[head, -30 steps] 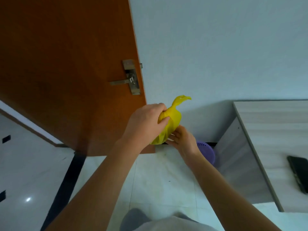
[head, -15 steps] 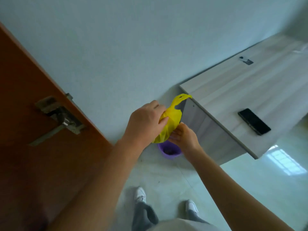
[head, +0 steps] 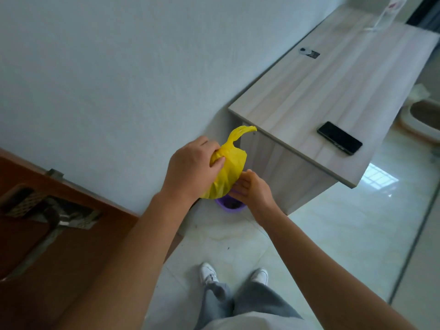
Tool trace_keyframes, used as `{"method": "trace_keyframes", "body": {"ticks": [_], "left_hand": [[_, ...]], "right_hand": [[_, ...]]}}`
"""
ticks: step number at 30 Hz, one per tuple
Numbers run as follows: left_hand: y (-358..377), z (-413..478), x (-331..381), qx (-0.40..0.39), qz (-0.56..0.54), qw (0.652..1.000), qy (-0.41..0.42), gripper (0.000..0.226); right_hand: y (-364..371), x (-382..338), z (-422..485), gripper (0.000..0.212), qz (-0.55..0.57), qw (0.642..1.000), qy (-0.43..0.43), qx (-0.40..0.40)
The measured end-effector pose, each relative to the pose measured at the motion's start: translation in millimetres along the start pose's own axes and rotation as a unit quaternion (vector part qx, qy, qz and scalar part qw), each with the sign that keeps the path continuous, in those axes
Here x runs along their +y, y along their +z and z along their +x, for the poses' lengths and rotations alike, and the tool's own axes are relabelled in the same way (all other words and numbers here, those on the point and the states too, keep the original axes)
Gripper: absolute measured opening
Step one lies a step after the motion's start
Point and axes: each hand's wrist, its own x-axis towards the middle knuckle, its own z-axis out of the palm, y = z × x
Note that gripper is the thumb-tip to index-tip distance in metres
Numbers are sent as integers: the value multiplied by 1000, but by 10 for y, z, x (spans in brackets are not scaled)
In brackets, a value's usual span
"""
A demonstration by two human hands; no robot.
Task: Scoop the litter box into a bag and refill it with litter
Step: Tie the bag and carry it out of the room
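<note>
Beside the near corner of the desk (head: pixel 333 91), the yellow bag (head: pixel 229 172) is held up in the head view. Its tied neck is gripped by the curled fingers of the left hand (head: pixel 192 170). Its round bottom is touched by the straight fingers of the right hand (head: pixel 252 191). The bag is judged soft, thin and slippery, with a small heavy lump inside, so it is best held under the knot. A purple bin (head: pixel 229 207) is seen at the desk's foot, and the litter box (head: pixel 421 120) past its far side.

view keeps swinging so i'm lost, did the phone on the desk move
No. The phone lies close to the end edge of the desk, as before; only the camera turned.
</note>
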Motion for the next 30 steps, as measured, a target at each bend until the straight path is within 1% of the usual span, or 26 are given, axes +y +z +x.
{"method": "trace_keyframes", "body": {"ticks": [4, 8, 11, 16, 18, 21, 23, 25, 29, 30], "left_hand": [[56, 20, 10, 1, -4, 1000, -10, 18], [192, 44, -17, 15, -18, 999, -32, 17], [391, 50, -81, 10, -27, 998, -48, 17], [828, 113, -309, -5, -41, 997, -65, 17], [1061, 169, -438, -18, -57, 996, -68, 16], [1466, 226, -647, -31, -73, 994, -70, 16], [1757, 252, -787, -39, -86, 993, -65, 16], [2052, 263, -943, -45, -100, 992, -65, 16], [2661, 228, -1259, -52, -119, 989, -72, 18], [2819, 212, -1335, -54, -122, 988, -75, 19]], "right_hand": [[-57, -47, 83, 43, 6, 1000, 13, -17], [-97, -48, 236, 40, -9, 999, 15, -34], [-141, 23, 373, 36, -27, 999, 5, -37], [-201, 273, 753, 37, -48, 998, -1, -29], [-238, 422, 961, 36, -61, 997, -24, -29], [-294, 661, 1317, 51, -73, 994, -74, -35], [-342, 813, 1582, 56, -85, 991, -97, -23], [-378, 984, 1856, 52, -108, 987, -117, -6], [-463, 1346, 2362, 32, -151, 979, -138, 6], [-478, 1448, 2482, 30, -161, 977, -142, 4]]}}
